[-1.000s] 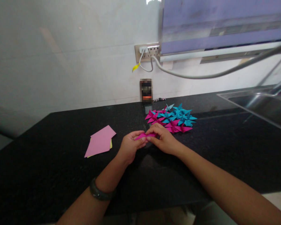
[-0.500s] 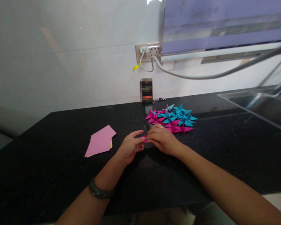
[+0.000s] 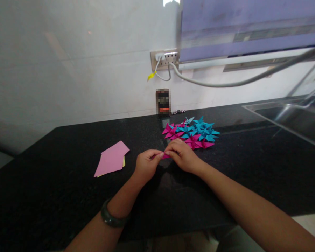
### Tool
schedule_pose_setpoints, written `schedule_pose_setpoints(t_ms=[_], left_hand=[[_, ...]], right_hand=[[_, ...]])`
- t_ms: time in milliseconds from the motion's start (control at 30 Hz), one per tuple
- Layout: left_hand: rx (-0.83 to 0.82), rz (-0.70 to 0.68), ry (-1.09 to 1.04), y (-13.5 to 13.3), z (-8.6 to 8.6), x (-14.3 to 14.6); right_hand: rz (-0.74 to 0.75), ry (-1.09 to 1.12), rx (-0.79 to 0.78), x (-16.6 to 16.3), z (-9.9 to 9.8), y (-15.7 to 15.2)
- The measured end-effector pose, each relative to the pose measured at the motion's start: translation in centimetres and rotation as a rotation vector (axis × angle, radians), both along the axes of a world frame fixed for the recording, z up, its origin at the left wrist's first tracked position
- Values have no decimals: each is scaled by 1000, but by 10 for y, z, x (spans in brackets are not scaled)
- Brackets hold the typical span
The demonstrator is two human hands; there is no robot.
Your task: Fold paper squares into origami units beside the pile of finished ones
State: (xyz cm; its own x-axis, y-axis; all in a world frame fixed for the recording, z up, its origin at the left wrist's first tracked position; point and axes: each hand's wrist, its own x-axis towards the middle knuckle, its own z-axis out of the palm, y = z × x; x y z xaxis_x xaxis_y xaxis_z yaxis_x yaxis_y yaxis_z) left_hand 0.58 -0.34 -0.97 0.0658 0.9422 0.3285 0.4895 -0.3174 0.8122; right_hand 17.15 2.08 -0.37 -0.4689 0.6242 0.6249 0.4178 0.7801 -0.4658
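Note:
Between both sets of fingertips is a small folded piece of magenta paper [image 3: 166, 156], mostly covered by the fingers. My left hand [image 3: 148, 164] pinches its left side, thumb on top and fingers curled under. From the right, my right hand [image 3: 182, 156] pinches the other side with thumb and forefinger. Just beyond my right hand lie several folded paper cranes: magenta cranes [image 3: 193, 140] nearer me, blue cranes [image 3: 203, 129] behind them, and one pale blue crane [image 3: 188, 120] at the back.
Pink paper sheets [image 3: 112, 159], with a yellow sheet [image 3: 124, 161] peeking out below, lie left on the black countertop [image 3: 68, 196]. A pixelated upright object [image 3: 163, 101] leans at the wall beneath a socket [image 3: 170, 58] with cables. At right is a metal sink [image 3: 286, 122].
My left fingers, spread before, have curled in and pinch the magenta paper closer to my right fingertips. More of the paper's lower edge shows. The cranes and sheets stay put.

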Motion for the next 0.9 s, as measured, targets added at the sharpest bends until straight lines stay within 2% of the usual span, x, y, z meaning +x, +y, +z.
schedule_pose_setpoints(t_ms=[133, 233, 300, 400, 500, 633, 733, 900], left_hand=[[41, -32, 66, -2, 5, -1], [3, -55, 36, -3, 7, -1], [-60, -41, -59, -3, 6, -1], [-229, -5, -371, -1, 5, 1], [-372, -47, -622, 0, 4, 3], [-407, -108, -589, -2, 4, 5], [-369, -92, -535, -3, 2, 6], [-287, -82, -446, 0, -3, 6]], right_hand=[[-1, -3, -54, -2, 2, -4], [-6, 22, -115, -5, 3, -6], [-27, 85, -202, -6, 1, -5], [-93, 288, -401, -8, -3, -2], [-154, 517, -571, -11, -5, -1], [-126, 595, -723, -14, -4, -3], [-144, 502, -622, -14, -6, -4], [-207, 259, -140, -10, -4, -5]])
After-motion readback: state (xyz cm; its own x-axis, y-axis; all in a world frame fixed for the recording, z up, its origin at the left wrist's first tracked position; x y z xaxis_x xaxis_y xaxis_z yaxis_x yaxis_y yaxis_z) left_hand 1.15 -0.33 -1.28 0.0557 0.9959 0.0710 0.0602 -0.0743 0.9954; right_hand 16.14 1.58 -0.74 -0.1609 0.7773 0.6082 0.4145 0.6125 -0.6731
